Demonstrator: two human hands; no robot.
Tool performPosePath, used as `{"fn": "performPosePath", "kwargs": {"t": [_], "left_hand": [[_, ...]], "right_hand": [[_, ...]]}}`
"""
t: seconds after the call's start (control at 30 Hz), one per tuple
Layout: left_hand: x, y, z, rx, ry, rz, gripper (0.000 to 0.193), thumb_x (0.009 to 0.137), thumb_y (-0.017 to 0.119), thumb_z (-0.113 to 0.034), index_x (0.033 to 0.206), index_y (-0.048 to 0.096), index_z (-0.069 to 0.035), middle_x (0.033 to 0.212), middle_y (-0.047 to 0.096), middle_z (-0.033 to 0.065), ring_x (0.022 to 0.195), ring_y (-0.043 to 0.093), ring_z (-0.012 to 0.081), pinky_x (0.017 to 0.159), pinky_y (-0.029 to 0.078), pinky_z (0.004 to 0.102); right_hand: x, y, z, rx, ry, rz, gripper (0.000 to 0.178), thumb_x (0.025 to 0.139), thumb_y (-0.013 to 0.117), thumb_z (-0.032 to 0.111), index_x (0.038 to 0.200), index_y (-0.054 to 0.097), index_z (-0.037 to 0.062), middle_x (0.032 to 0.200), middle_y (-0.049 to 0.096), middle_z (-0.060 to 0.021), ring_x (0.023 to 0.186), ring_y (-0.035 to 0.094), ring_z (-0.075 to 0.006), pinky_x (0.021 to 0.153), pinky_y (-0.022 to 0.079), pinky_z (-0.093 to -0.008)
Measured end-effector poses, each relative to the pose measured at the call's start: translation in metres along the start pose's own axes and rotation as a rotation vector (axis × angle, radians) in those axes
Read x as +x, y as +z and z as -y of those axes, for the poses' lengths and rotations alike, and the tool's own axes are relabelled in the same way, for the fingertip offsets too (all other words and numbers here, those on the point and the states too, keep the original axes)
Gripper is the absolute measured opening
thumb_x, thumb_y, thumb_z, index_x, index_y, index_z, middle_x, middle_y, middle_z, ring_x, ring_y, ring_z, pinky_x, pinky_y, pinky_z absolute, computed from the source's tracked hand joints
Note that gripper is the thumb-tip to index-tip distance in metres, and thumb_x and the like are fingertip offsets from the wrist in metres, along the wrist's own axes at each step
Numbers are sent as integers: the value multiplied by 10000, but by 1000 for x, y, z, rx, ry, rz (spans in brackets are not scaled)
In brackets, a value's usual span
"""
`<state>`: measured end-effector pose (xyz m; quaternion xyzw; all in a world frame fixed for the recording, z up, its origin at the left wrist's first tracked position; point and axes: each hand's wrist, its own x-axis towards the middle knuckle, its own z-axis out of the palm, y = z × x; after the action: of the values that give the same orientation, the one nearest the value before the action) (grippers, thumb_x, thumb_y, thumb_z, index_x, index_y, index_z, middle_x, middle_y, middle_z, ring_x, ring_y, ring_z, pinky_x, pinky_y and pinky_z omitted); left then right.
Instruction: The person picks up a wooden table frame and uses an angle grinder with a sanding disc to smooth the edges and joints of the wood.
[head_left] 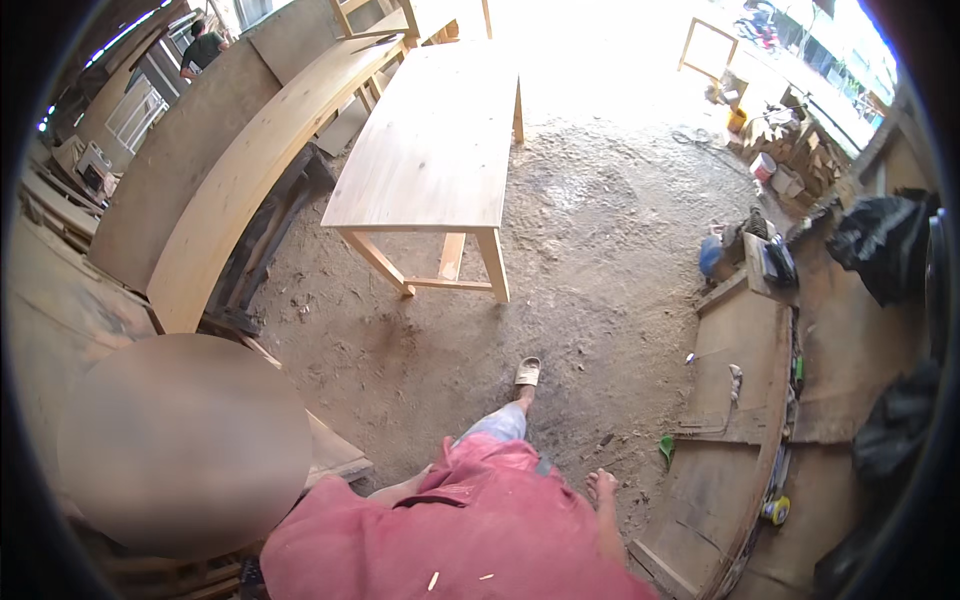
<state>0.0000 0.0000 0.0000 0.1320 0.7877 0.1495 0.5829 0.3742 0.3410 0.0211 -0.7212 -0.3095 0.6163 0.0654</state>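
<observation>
My right hand [602, 484] hangs low beside my red shirt [480, 530], above the dirt floor. Its fingers look loose and a little apart, and I see nothing in them. Of my left arm, a stretch of forearm [398, 489] shows in front of the shirt; the fingers on that side are hidden by cloth. Ahead stands a pale wooden table [430, 140] with a flat top and square legs, out of reach of both hands. One foot in a beige clog [528, 372] is stepping on the floor between me and the table.
A long wooden board [250, 160] runs along the left beside tall panels [180, 150]. A blurred round patch covers the lower left. To the right lie a wooden bench surface [735, 370], a yellow tape measure [776, 510] and black bags [885, 245]. Another person [203, 48] is far left.
</observation>
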Motion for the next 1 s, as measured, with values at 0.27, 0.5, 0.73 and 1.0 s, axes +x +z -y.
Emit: {"fn": "performPosePath", "kwargs": {"t": [0.27, 0.5, 0.73, 1.0], "left_hand": [[133, -194, -268, -1323, -12, -436, 654, 997, 492, -550, 1424, 448, -57, 1271, 619, 151, 1108, 621, 318, 864, 497, 463], [235, -355, -407, -1671, -16, -638, 787, 924, 400, -747, 1491, 336, -205, 1341, 532, 73, 1102, 581, 282, 908, 436, 512], [255, -349, -465, -2110, -103, -1004, 648, 968, 357, -668, 1187, 631, -122, 1123, 679, 66, 904, 646, 226, 736, 540, 391], [285, -314, -472, -1038, -914, -1398, 612, 1005, 461, -410, 1484, 394, -35, 1282, 632, 177, 1089, 673, 320, 866, 569, 485]], "right_hand": [[69, 42, 180, -649, -260, 27, 315, 878, 609, 277, 939, 707, -17, 825, 700, -104, 746, 643, -209, 671, 505, -387], [168, 135, 332, -350, -413, 60, 372, 889, 632, 304, 979, 715, -48, 902, 725, -120, 822, 664, -210, 746, 527, -378], [277, 172, 485, -584, -148, 256, 281, 896, 629, 290, 938, 679, 17, 799, 665, -102, 711, 636, -231, 604, 496, -391], [375, 274, 809, -624, -36, 268, 196, 883, 608, 268, 889, 574, 74, 712, 580, -90, 536, 575, -245, 454, 428, -376]]}}
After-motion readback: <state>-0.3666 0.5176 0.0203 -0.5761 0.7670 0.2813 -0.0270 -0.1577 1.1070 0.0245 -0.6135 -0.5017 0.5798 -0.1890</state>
